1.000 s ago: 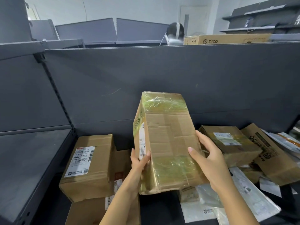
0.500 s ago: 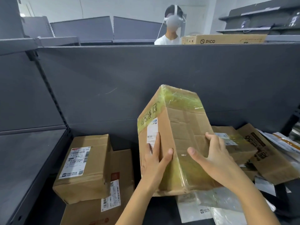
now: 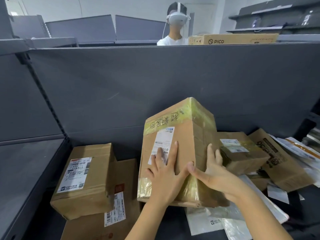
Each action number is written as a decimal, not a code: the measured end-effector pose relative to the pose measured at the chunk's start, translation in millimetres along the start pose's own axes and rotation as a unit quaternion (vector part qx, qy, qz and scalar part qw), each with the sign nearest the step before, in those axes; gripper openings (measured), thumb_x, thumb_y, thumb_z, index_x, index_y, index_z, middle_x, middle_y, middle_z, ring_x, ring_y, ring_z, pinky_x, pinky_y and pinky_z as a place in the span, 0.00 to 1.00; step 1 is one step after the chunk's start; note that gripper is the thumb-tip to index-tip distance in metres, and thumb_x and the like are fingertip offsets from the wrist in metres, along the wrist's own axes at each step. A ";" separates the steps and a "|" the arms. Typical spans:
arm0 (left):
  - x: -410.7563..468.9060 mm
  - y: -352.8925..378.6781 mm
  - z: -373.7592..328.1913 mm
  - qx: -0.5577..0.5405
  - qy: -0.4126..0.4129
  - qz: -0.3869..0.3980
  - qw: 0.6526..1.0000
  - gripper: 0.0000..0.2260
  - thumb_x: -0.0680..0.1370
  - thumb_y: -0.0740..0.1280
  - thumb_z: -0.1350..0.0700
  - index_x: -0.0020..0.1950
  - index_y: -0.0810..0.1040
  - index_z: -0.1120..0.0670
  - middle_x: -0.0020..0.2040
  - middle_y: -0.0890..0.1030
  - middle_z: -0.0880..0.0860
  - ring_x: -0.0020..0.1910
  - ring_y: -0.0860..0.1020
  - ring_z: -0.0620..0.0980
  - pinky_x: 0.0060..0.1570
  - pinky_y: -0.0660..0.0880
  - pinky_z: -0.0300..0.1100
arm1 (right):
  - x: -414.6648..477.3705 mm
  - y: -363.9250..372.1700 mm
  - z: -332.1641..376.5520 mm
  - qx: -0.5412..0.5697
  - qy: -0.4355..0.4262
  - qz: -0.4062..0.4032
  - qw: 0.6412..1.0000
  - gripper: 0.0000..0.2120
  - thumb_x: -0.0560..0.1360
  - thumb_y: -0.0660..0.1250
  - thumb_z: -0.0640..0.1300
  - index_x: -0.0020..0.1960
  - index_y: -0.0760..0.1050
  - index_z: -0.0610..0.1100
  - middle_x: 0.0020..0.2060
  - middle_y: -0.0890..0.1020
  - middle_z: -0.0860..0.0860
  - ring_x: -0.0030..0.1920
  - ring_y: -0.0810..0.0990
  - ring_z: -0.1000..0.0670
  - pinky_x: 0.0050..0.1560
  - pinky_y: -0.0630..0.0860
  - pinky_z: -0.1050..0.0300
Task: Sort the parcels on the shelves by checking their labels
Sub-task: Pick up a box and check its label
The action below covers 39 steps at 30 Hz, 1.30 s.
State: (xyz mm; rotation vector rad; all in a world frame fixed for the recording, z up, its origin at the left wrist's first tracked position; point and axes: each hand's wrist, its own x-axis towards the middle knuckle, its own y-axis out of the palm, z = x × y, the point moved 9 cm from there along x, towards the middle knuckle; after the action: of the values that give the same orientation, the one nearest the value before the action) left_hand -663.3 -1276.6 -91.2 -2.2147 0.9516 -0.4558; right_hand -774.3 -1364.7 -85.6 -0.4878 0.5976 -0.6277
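Observation:
A tall cardboard parcel (image 3: pixel 187 135) wrapped in yellowish tape stands tilted above the shelf, one corner edge turned toward me. Its white label (image 3: pixel 164 141) faces me on the left side. My left hand (image 3: pixel 164 177) lies flat on that side, fingers partly over the label. My right hand (image 3: pixel 214 175) grips the right side near the bottom corner. Two labelled boxes sit at left: one upper box (image 3: pixel 83 179) stacked on a flat box (image 3: pixel 121 219).
More cardboard parcels (image 3: pixel 242 153) and plastic mailer bags (image 3: pixel 225 220) are piled at right on the dark shelf (image 3: pixel 26 163). A grey back panel (image 3: pixel 155 84) rises behind. Beyond it stands a person wearing a headset (image 3: pixel 176 16), beside a PICO box (image 3: pixel 232 39).
I have turned the parcel so its labelled side faces me. My left hand slid up onto the label, and my right hand moved down to the lower corner.

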 end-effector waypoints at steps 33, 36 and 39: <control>3.0 -92.9 44.3 -0.460 0.074 -0.009 0.885 0.23 0.65 0.70 0.52 0.60 0.75 0.47 0.56 0.82 0.54 0.57 0.79 0.56 0.56 0.74 0.55 | 6.4 -32.9 8.9 0.424 -0.187 -0.047 0.885 0.55 0.54 0.77 0.65 0.75 0.54 0.57 0.63 0.76 0.56 0.61 0.75 0.55 0.66 0.69 0.47; 0.0 -102.2 43.8 -0.466 0.081 -0.029 0.881 0.16 0.63 0.69 0.52 0.51 0.76 0.45 0.49 0.82 0.52 0.52 0.79 0.54 0.54 0.73 0.56 | 3.2 -31.2 21.6 0.423 -0.213 -0.064 0.878 0.37 0.59 0.74 0.67 0.63 0.65 0.57 0.54 0.80 0.58 0.57 0.79 0.55 0.54 0.75 0.54; -4.9 -101.3 48.7 -0.483 0.072 -0.030 0.872 0.14 0.65 0.69 0.46 0.47 0.74 0.50 0.46 0.81 0.53 0.47 0.79 0.51 0.50 0.72 0.54 | 2.7 -33.1 24.5 0.404 -0.222 -0.096 0.882 0.23 0.70 0.67 0.59 0.60 0.65 0.53 0.53 0.77 0.51 0.55 0.78 0.51 0.50 0.76 0.53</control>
State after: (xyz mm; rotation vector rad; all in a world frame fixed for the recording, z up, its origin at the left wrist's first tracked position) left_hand -589.2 -1200.1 -55.0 -3.1368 1.3974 -0.1637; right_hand -769.9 -1384.1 -49.5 0.1128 -0.1791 -0.8560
